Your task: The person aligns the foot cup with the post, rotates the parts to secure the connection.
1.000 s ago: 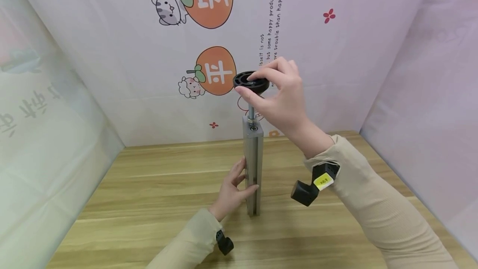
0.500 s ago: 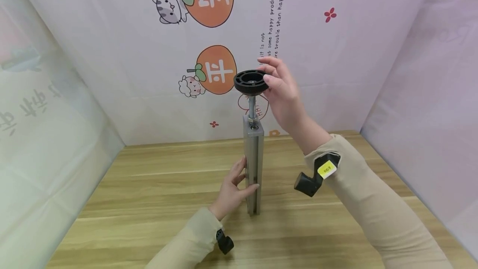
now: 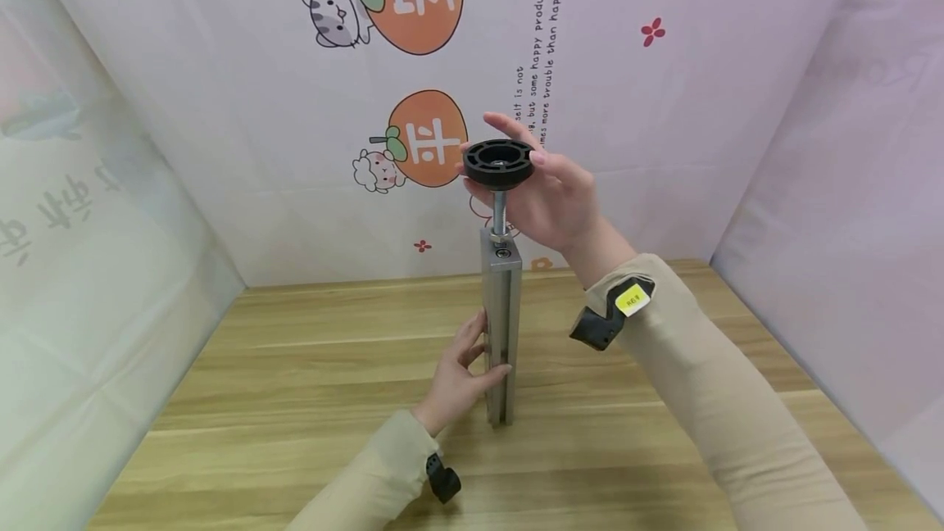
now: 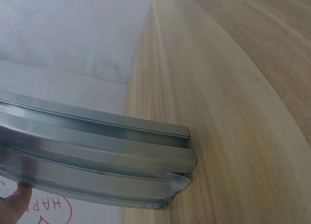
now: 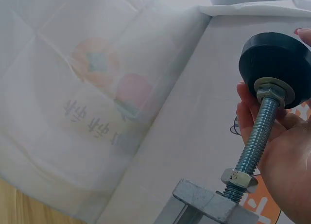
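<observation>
An aluminium profile [image 3: 500, 326] stands upright on the wooden table, its lower end on the surface [image 4: 180, 151]. My left hand [image 3: 453, 388] grips it low down, thumb across the front and fingers along the left side. From the plate on its top rises a threaded rod [image 5: 257, 136] with a nut [image 5: 239, 179] just above the plate. The rod carries a round black levelling foot [image 3: 498, 177]. Around that foot curls my right hand [image 3: 556, 203], thumb at the right rim and fingertips showing at the left edge; the index finger is raised behind it.
The wooden table [image 3: 295, 400] reaches back to a white printed cloth wall [image 3: 590, 64]. More cloth hangs at the left [image 3: 111, 187] and right [image 3: 833, 187]. Black wrist cameras [image 3: 601, 326] sit on both sleeves.
My right hand's fingers have left the top of the levelling foot, passed to its right side and then reached round behind it. The left hand and the profile have stayed in place.
</observation>
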A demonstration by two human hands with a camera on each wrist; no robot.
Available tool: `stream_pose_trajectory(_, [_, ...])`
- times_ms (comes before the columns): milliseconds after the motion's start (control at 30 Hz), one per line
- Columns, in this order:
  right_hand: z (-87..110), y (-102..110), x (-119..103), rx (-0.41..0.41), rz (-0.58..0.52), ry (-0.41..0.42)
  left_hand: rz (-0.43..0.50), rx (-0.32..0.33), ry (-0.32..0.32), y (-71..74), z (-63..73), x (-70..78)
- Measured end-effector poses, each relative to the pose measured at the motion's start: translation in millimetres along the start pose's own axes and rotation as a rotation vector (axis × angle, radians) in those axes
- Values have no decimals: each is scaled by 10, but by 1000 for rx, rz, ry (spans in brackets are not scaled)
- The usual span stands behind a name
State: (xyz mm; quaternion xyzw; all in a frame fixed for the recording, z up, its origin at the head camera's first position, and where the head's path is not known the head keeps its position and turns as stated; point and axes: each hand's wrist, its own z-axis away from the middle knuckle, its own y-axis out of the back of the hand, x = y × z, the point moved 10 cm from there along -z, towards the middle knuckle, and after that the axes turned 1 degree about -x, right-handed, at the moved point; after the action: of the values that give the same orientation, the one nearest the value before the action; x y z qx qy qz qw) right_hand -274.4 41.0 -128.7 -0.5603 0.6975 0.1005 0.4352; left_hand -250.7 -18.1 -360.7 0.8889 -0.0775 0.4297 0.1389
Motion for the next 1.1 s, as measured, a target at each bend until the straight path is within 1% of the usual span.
stream_pose_trajectory(67, [-18, -29, 6, -26, -40, 0, -5, 0, 15, 3, 2, -14])
stream_pose_trajectory(167, [-39, -46, 13, -40, -85, 1, 3, 0, 23, 5, 4, -15])
stream_pose_trajectory(400, [-51, -9, -16, 5, -133, 31, -1, 2, 0, -1, 3, 26])
stream_pose_trajectory(533, [-46, 1, -40, 37, -113, 45, 3, 4, -14, -1, -1, 39])
stream_pose_trajectory(700, [-35, 1, -50, 70, -82, 53, 4, 8, -7, 1, -5, 42])
stream_pose_trajectory(867, [-22, -37, -62, 46, -49, 68, 13, 9, -2, 6, -4, 39])
stream_pose_trajectory(967, [-14, -58, -78, 30, 3, 88, 19, 9, -3, 6, -1, 41])
stream_pose_trajectory(1100, [-1, -56, -101, 40, 87, 119, 22, 9, -3, 4, 3, 39])
